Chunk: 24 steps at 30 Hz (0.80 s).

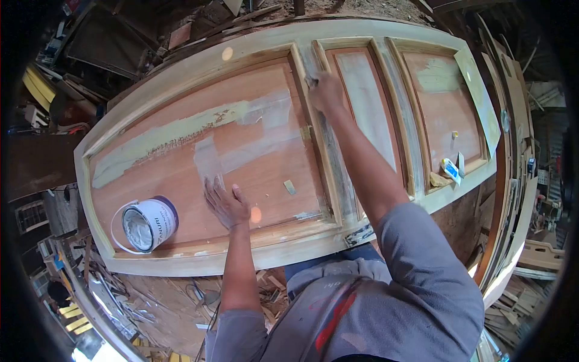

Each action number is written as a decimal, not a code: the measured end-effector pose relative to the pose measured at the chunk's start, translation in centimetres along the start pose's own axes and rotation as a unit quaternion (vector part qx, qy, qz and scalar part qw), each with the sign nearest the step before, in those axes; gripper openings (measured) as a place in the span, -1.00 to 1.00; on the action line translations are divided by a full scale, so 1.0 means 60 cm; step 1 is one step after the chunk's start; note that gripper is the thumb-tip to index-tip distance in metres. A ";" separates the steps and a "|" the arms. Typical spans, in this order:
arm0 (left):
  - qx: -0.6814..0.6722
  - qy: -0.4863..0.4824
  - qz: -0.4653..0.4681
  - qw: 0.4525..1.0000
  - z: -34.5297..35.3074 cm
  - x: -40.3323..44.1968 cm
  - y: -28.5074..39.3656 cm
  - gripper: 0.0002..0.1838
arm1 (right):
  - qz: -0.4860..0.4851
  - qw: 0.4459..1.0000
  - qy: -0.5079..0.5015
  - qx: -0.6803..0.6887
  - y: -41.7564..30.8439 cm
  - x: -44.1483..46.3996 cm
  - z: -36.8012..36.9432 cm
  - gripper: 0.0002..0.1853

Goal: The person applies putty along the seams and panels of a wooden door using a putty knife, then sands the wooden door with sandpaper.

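A large wooden door (pixel 199 45) with recessed panels lies flat in front of me, patched with pale putty (pixel 181 136) and grey-white smears. My left hand (pixel 228 203) rests with fingers spread on the biggest reddish-brown panel (pixel 253 193). At the far end of the upright strip between panels, my right hand (pixel 326 94) is closed around a small grey tool (pixel 311 80). Most of that tool is hidden by the fingers, and its kind is unclear. An open tub (pixel 158 220) of white paste lies tilted on the panel, left of my left hand.
On the right-hand panel lie a white-and-blue tube (pixel 450 169), a thin grey piece (pixel 461 163) and a yellowish scrap (pixel 439 180). A small pale piece (pixel 290 187) sits on the big panel. Wood scraps (pixel 145 314) litter the floor, and boards (pixel 512 151) lean at the right.
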State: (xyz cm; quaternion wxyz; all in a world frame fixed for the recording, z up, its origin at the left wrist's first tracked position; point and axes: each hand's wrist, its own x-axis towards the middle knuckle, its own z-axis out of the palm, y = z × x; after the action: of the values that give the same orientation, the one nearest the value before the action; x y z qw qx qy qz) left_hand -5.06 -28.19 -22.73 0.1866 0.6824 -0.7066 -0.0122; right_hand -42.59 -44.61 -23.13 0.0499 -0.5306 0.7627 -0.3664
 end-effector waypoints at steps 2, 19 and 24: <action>0.002 -0.009 -0.004 1.000 -0.004 0.000 0.002 -0.36 | 0.075 0.995 -0.073 -0.006 -0.001 -0.004 -0.012 -0.83; 0.003 -0.028 0.001 1.000 -0.007 0.009 -0.003 -0.36 | 0.085 0.988 -0.119 -0.050 0.015 0.097 0.042 -0.80; 0.010 -0.029 0.005 1.000 -0.008 0.008 -0.005 -0.35 | 0.044 0.995 -0.084 -0.008 0.000 0.012 -0.005 -0.78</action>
State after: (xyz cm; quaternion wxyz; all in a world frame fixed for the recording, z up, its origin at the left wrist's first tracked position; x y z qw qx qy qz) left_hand -4.66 -28.59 -22.22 0.1593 0.6797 -0.7155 -0.0244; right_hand -43.03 -45.09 -22.67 0.1260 -0.5256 0.7814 -0.3118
